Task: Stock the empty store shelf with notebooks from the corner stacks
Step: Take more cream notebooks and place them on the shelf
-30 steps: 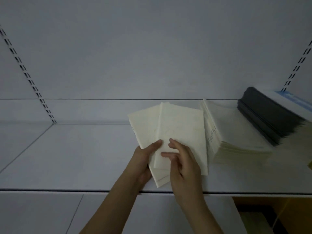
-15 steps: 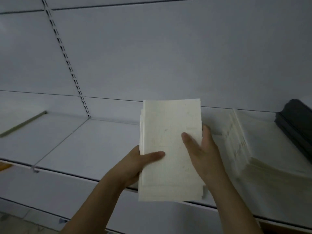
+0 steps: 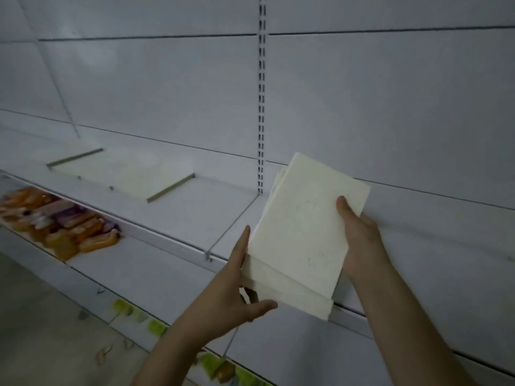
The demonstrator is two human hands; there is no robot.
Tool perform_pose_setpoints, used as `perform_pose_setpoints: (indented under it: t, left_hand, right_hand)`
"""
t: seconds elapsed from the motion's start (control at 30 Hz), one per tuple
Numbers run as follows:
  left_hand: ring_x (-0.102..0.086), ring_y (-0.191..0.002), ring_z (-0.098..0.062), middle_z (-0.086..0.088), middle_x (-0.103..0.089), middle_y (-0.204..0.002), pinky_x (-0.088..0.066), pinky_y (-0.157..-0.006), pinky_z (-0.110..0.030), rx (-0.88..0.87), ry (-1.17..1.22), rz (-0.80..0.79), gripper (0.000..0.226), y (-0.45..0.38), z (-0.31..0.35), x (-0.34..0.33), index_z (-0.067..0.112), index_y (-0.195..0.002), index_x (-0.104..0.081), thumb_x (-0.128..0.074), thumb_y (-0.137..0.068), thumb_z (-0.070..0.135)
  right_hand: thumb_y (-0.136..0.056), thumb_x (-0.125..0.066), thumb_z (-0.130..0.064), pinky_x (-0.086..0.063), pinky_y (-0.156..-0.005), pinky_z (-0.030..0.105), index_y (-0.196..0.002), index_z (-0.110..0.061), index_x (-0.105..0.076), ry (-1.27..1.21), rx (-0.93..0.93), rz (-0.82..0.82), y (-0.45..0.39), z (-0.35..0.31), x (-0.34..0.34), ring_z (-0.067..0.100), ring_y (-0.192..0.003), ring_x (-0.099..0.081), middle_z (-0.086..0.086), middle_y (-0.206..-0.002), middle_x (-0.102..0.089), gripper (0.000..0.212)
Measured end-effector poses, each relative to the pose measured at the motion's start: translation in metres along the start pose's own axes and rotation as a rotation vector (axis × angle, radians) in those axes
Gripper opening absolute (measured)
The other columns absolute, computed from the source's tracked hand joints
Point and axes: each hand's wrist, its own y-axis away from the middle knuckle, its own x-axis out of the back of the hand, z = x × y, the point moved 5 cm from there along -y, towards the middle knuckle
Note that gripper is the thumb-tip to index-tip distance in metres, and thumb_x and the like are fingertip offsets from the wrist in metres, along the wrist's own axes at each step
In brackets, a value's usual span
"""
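Observation:
I hold a small stack of cream-white notebooks in the air in front of the white shelf. My left hand grips the stack's left edge and lower corner, thumb underneath. My right hand clasps its right edge, thumb on the top cover. The stack is tilted, its top end leaning right toward the back panel. The corner stacks of notebooks are out of view.
A slotted upright runs down the back panel. Two low metal dividers lie on the shelf to the left. A lower shelf at far left holds orange and purple packets. Green price tags line a lower shelf edge.
My view has swung left along the shelf, and the corner stacks have left the frame. The notebook stack has been squared up, moved left with me and tilted; both hands still grip it.

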Motion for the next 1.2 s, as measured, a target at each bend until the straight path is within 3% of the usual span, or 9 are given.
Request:
perform_pose_setpoints:
  t: [0.07, 0.17, 0.37, 0.6, 0.7, 0.77, 0.87, 1.03, 1.2]
  left_hand:
    - [-0.066, -0.069, -0.017, 0.016, -0.050, -0.117, -0.059, -0.063, -0.030, 0.015, -0.091, 0.025, 0.121, 0.011, -0.022, 0.045, 0.064, -0.138, 0.019, -0.080, -0.078, 0.028]
    - [-0.067, -0.074, -0.018, 0.024, -0.048, -0.123, -0.059, -0.061, -0.030, -0.012, -0.090, 0.103, 0.112, 0.022, -0.048, 0.115, 0.065, -0.142, -0.001, -0.083, -0.075, 0.026]
    - [-0.053, -0.116, 0.012, 0.035, -0.052, -0.132, -0.049, -0.085, -0.011, -0.072, -0.042, 0.208, 0.102, 0.027, -0.099, 0.216, 0.053, -0.146, -0.027, -0.088, -0.065, 0.036]
    - [-0.034, -0.114, 0.032, 0.058, -0.030, -0.125, -0.036, -0.097, -0.002, 0.000, -0.101, 0.293, 0.101, -0.003, -0.173, 0.309, 0.056, -0.142, -0.015, -0.083, -0.074, 0.027]
    - [-0.034, -0.127, 0.013, 0.032, -0.029, -0.145, -0.036, -0.109, -0.017, 0.043, -0.221, 0.289, 0.102, -0.030, -0.207, 0.358, 0.039, -0.153, -0.010, -0.079, -0.078, 0.035]
    - [-0.036, -0.125, 0.004, 0.024, -0.030, -0.143, -0.036, -0.106, -0.014, 0.058, -0.330, 0.286, 0.101, -0.049, -0.227, 0.394, 0.032, -0.155, -0.009, -0.077, -0.080, 0.039]
    - [-0.038, -0.117, 0.007, 0.027, -0.027, -0.135, -0.032, -0.094, 0.002, 0.098, -0.389, 0.316, 0.099, -0.074, -0.257, 0.450, 0.030, -0.155, -0.013, -0.076, -0.080, 0.042]
    - [-0.041, -0.115, 0.006, 0.023, -0.016, -0.147, -0.046, -0.094, -0.012, 0.153, -0.459, 0.258, 0.106, -0.103, -0.305, 0.520, 0.035, -0.154, 0.004, -0.073, -0.082, 0.042]
    - [-0.035, -0.120, 0.005, 0.022, -0.024, -0.146, -0.036, -0.096, -0.009, 0.137, -0.467, 0.298, 0.101, -0.123, -0.345, 0.585, 0.037, -0.154, -0.003, -0.072, -0.082, 0.047]
  right_hand:
    - [-0.090, -0.064, -0.038, -0.055, -0.068, 0.037, -0.112, -0.016, -0.067, -0.003, -0.038, -0.066, -0.001, 0.018, -0.050, 0.025, -0.089, -0.068, 0.007, -0.105, -0.071, 0.031]
    - [-0.093, -0.060, -0.035, -0.055, -0.066, 0.037, -0.120, -0.016, -0.063, -0.017, -0.096, -0.178, 0.001, 0.050, -0.117, 0.024, -0.093, -0.068, 0.008, -0.111, -0.070, 0.033]
    - [-0.086, -0.068, -0.027, -0.057, -0.068, 0.039, -0.123, -0.018, -0.063, 0.065, -0.172, -0.319, -0.004, 0.096, -0.223, 0.026, -0.103, -0.067, 0.008, -0.114, -0.070, 0.038]
    - [-0.094, -0.061, -0.030, -0.055, -0.069, 0.034, -0.116, -0.021, -0.063, 0.164, -0.132, -0.310, -0.035, 0.137, -0.345, 0.018, -0.091, -0.067, 0.000, -0.104, -0.070, 0.024]
    - [-0.094, -0.061, -0.029, -0.053, -0.083, 0.041, -0.116, -0.018, -0.064, 0.169, -0.126, -0.286, -0.064, 0.156, -0.402, 0.020, -0.093, -0.066, 0.001, -0.105, -0.070, 0.025]
    - [-0.092, -0.064, -0.031, -0.052, -0.089, 0.045, -0.115, -0.017, -0.065, 0.158, -0.141, -0.272, -0.086, 0.170, -0.441, 0.023, -0.096, -0.066, 0.003, -0.108, -0.069, 0.027]
    - [-0.093, -0.063, -0.029, -0.053, -0.083, 0.043, -0.110, -0.017, -0.064, 0.127, -0.190, -0.291, -0.115, 0.189, -0.503, 0.023, -0.091, -0.066, 0.003, -0.105, -0.069, 0.021]
    - [-0.094, -0.062, -0.024, -0.053, -0.086, 0.044, -0.108, -0.012, -0.064, 0.104, -0.246, -0.298, -0.148, 0.220, -0.601, 0.026, -0.089, -0.065, 0.007, -0.104, -0.068, 0.019]
    - [-0.095, -0.060, -0.024, -0.052, -0.086, 0.043, -0.115, -0.010, -0.061, 0.112, -0.260, -0.283, -0.169, 0.245, -0.672, 0.024, -0.087, -0.065, 0.007, -0.104, -0.068, 0.025]
